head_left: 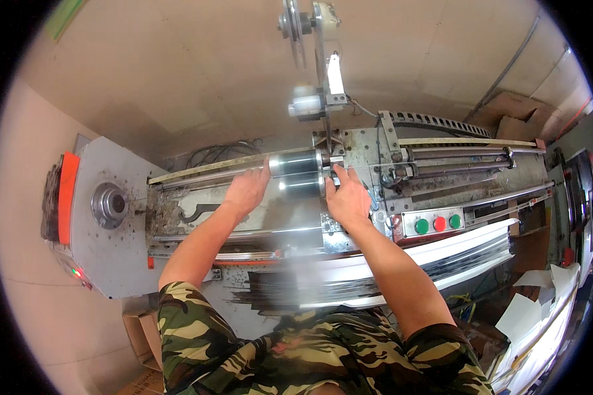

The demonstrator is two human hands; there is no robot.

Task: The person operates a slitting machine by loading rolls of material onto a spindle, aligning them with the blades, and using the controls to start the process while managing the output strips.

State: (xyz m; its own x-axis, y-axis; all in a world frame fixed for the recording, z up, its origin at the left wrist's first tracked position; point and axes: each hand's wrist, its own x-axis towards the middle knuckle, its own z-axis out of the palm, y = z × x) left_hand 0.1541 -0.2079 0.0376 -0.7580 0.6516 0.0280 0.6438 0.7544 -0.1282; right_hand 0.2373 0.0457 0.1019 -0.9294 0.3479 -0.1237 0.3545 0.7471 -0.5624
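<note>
Two shiny black cylinders with pale metal ends, an upper one (295,164) and a lower one (301,187), lie side by side across the machine bed. My left hand (246,191) is closed at the left end of the upper cylinder, fingertips against its rim. At the right ends, my right hand (348,197) bends its thumb and fingers around a small part beside the metal end. What those fingers hold is hidden. A thin pale line (369,164) runs across the cylinders between my hands and toward the right-hand carriage.
Above hangs a bracket with pulleys (295,23). A grey housing with a round hub (109,205) stands left; a hook spanner (199,212) lies on the bed. Green and red push buttons (439,224) sit right, behind a stack of black-and-white sheets (402,266). Cardboard (520,115) leans far right.
</note>
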